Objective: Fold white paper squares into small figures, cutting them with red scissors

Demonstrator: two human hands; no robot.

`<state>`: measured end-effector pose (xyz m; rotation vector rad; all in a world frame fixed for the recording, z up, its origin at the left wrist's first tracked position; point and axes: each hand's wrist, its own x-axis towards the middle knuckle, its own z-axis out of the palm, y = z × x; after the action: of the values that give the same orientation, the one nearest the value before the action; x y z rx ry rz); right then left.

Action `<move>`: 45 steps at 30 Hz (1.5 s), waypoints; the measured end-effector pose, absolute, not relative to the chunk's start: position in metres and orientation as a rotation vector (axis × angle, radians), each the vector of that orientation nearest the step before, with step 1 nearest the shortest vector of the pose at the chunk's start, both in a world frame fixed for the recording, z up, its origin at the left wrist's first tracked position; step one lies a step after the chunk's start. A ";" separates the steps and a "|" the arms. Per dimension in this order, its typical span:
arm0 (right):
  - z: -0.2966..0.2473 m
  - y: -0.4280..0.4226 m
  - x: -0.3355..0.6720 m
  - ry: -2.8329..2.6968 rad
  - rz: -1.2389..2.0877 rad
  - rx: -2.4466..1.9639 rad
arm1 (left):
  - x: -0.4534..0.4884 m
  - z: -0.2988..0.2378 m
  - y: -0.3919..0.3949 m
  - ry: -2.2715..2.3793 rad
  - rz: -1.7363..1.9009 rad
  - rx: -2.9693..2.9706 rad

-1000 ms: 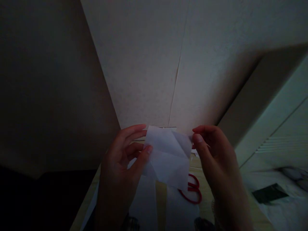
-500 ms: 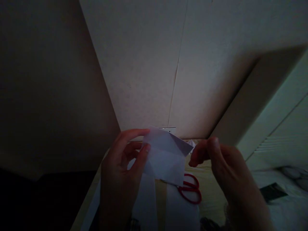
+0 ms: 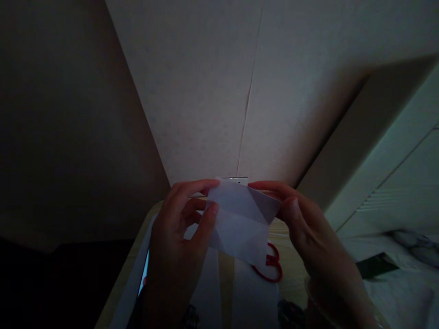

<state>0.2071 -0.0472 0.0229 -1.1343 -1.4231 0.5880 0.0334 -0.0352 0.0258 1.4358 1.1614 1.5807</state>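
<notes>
A small white folded paper (image 3: 242,219) with crease lines is held up in front of me over a wooden table (image 3: 291,278). My left hand (image 3: 178,242) pinches its left edge between thumb and fingers. My right hand (image 3: 302,228) grips the paper's right corner, thumb in front and fingers behind. Red-handled scissors (image 3: 270,267) lie on the table just below the paper, partly hidden by it.
White paper strips (image 3: 209,288) lie on the table under my hands. A pale wall (image 3: 219,91) rises behind, with a dark area at the left. At right are a white cabinet (image 3: 394,183) and a dark flat object (image 3: 375,265) on a light surface.
My right hand, which had let go and drawn away half a second ago, has come back and taken hold of the paper's right corner. The left hand kept its grip.
</notes>
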 end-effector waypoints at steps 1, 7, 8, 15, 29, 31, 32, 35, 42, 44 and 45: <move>0.022 -0.047 0.208 -1.397 0.630 -1.110 | 0.034 0.026 -0.036 1.151 1.575 1.426; 0.026 -0.049 0.205 -1.141 0.761 -1.105 | 0.033 0.028 -0.037 1.127 1.512 1.370; 0.028 -0.050 0.203 -1.099 0.774 -1.100 | 0.033 0.029 -0.038 1.113 1.486 1.381; 0.028 -0.054 0.196 -0.963 0.715 -1.028 | 0.031 0.029 -0.040 1.009 1.379 1.437; 0.033 -0.056 0.195 -1.109 0.884 -1.068 | 0.033 0.028 -0.039 0.979 1.419 1.288; 0.033 -0.056 0.194 -1.096 0.855 -1.078 | 0.034 0.029 -0.038 0.957 1.457 1.244; 0.032 -0.056 0.194 -1.093 0.851 -1.075 | 0.034 0.031 -0.037 0.950 1.463 1.220; 0.033 -0.056 0.192 -1.092 0.880 -1.030 | 0.034 0.035 -0.036 0.919 1.413 1.126; 0.034 -0.056 0.190 -1.062 0.981 -1.034 | 0.028 0.035 -0.039 1.029 1.364 1.209; 0.032 -0.056 0.189 -1.064 0.948 -1.065 | 0.026 0.033 -0.039 1.035 1.374 1.227; 0.032 -0.056 0.189 -1.065 0.911 -1.080 | 0.025 0.032 -0.038 1.034 1.374 1.235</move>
<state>0.1888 -0.0556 0.0318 -1.0801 -1.0648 0.9106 0.0245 -0.0384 0.0316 1.2354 1.0337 1.3741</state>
